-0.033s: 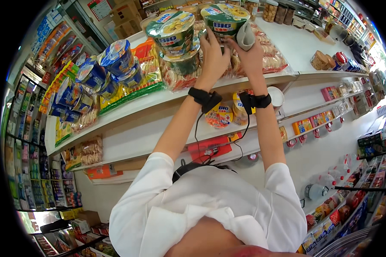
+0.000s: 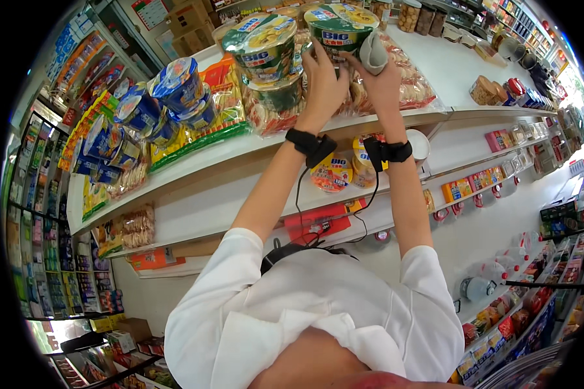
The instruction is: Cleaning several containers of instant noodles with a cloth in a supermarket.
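Observation:
A green instant noodle tub [image 2: 341,27] with a picture lid stands upright at the far side of the top shelf, between my hands. My left hand [image 2: 324,81] has its fingers curled against the tub's lower left side. On the other side my right hand [image 2: 377,84] grips a folded grey cloth [image 2: 373,54], its fingertips at the tub's lower right. The tub's underside is partly hidden by my fingers. Just left stands another green noodle tub [image 2: 263,48], stacked on a lower green tub [image 2: 280,94].
Blue noodle tubs [image 2: 178,87] are stacked at the left on yellow packets [image 2: 224,107]. Bagged noodle cakes [image 2: 409,81] lie beside my right hand. Orange tubs [image 2: 331,174] sit on the shelf below. Jars [image 2: 409,16] stand at the back. Black cables hang from my wristbands.
Almost nothing differs. Both hands and the tub hold nearly the same place, with only a very slight shift of the view.

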`<state>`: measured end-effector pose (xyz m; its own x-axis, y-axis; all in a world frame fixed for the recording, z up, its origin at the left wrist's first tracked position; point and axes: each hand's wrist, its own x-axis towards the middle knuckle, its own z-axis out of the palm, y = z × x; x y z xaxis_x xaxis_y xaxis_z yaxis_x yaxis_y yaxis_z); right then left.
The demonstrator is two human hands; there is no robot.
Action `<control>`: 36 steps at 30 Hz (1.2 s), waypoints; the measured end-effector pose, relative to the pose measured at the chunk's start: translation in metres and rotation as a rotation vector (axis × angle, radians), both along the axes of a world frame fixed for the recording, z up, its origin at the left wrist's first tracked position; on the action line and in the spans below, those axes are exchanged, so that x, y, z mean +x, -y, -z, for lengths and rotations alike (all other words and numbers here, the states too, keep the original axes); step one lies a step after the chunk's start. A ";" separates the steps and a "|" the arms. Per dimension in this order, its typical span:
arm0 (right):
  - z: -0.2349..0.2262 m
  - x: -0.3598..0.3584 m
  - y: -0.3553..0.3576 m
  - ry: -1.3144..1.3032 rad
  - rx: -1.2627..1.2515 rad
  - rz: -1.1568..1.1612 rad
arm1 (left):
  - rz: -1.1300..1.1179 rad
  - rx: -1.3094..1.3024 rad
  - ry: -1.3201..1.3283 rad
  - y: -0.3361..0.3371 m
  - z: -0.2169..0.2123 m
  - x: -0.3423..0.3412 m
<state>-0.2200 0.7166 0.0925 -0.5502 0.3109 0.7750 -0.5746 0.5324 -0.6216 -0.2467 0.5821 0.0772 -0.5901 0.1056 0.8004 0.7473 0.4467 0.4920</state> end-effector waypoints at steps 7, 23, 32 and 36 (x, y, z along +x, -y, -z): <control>0.016 0.001 -0.012 0.172 -0.009 -0.037 | -0.059 0.004 -0.066 -0.007 0.022 0.006; 0.159 0.160 0.050 0.845 -0.239 -0.442 | 0.739 -0.202 1.192 0.196 0.185 0.096; 0.285 0.021 0.095 0.750 -0.583 -0.178 | 0.068 -0.280 0.993 0.167 0.250 0.023; 0.326 -0.031 0.107 0.547 -0.283 -0.155 | 0.331 0.210 1.003 0.157 0.269 0.014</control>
<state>-0.2512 0.6100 -0.2330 -0.8985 0.3473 0.2687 -0.1915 0.2407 -0.9515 -0.2330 0.4247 -0.1919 -0.9546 0.2978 -0.0121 0.0285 0.1316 0.9909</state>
